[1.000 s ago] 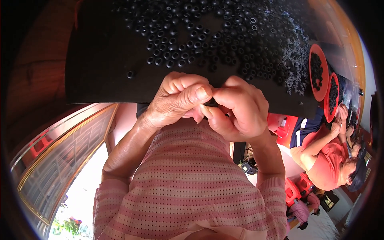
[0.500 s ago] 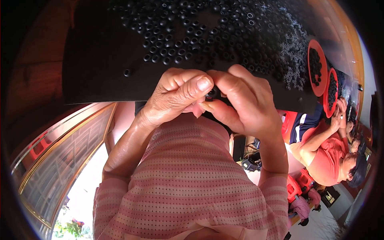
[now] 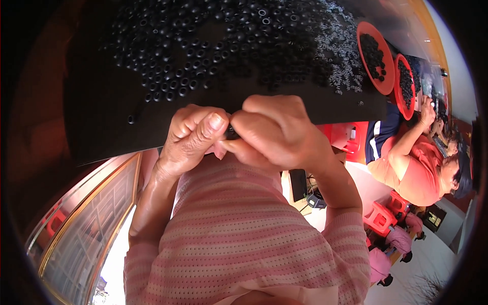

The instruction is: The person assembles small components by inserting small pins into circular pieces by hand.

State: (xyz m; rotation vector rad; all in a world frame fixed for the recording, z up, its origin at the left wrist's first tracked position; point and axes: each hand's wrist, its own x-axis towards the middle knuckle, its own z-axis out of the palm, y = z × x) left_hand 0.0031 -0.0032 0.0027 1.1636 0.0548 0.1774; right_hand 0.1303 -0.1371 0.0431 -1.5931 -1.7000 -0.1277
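Observation:
My left hand (image 3: 189, 136) and my right hand (image 3: 277, 133) meet just off the table's near edge, thumbs and fingers pinched together. Between them shows a small round black part (image 3: 231, 133), mostly hidden by the fingertips. The left fingers curl round it from one side while the right thumb and forefinger press on it from the other. Beyond the hands, many small black ring-topped caps (image 3: 178, 76) lie spread over the dark table. One single cap (image 3: 131, 119) rests apart, left of my left hand.
Small silvery pieces like springs (image 3: 341, 71) are scattered at the table's right. A red bowl (image 3: 362, 40) and a red tray (image 3: 397, 91) hold black parts. A co-worker (image 3: 412, 168) sits to the right. Red stools (image 3: 378, 217) stand behind. A gold-framed glass door (image 3: 91, 218) is at left.
The view has shifted, so the table and its parts sit differently in the picture. Both hands stay together at the small black part, the right fingers bent a little closer over it.

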